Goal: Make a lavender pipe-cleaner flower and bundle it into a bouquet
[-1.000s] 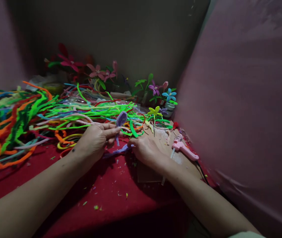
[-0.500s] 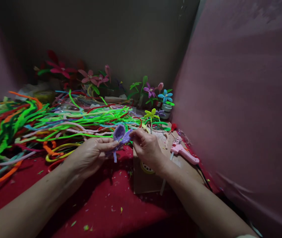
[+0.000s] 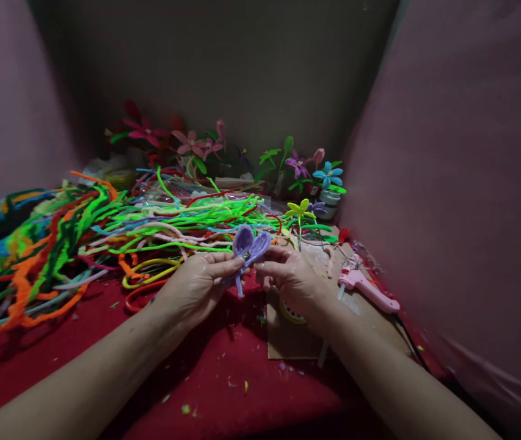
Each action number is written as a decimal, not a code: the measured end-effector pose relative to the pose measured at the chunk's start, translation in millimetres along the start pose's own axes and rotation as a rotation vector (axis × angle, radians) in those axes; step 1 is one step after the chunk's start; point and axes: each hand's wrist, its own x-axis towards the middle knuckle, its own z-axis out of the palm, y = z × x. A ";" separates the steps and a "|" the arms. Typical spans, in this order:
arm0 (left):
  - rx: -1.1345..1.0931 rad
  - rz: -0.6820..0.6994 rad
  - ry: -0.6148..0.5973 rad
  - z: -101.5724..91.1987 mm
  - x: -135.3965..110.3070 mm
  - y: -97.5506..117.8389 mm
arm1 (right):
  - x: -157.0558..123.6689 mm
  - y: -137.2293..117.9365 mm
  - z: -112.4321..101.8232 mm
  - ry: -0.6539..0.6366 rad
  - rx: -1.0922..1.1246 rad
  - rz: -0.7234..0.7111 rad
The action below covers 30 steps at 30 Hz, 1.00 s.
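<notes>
Two loop-shaped petals of purple pipe cleaner (image 3: pixel 244 241) stand up side by side in a V, with a short stem end pointing down below them. My left hand (image 3: pixel 198 280) pinches their base between thumb and fingers. From the other side, my right hand (image 3: pixel 294 276) has its thumb and fingertips closed at the lower edge of the right petal (image 3: pixel 259 245). The exact contact of those fingertips is partly hidden. Both hands are above the red cloth (image 3: pixel 214 379), near the cardboard's left edge.
Bundles of coloured pipe cleaners (image 3: pixel 187 220) spread across the left and middle. On the right, a pink glue gun (image 3: pixel 370 287) lies on a cardboard sheet (image 3: pixel 283 342). Finished pipe-cleaner flowers (image 3: pixel 327 176) stand along the back. Pink sheeting (image 3: pixel 462 201) rises at the right.
The view has swung left, so everything sits further right. The right petal now points more upward, and my right hand has lowered from its tip to its lower edge.
</notes>
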 end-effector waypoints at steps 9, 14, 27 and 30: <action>-0.001 0.001 -0.042 5.2 -3.0 -5.6 | -1.0 7.6 6.6 0.038 0.150 0.028; 0.085 0.116 0.032 -2.2 1.3 -7.2 | -3.8 2.1 5.4 0.101 0.118 -0.071; 0.515 0.440 0.263 13.6 -14.9 6.5 | -10.5 3.1 4.7 0.108 -0.176 -0.151; 0.532 0.452 0.265 13.1 -14.2 5.0 | -11.2 6.6 4.7 0.118 -0.215 -0.162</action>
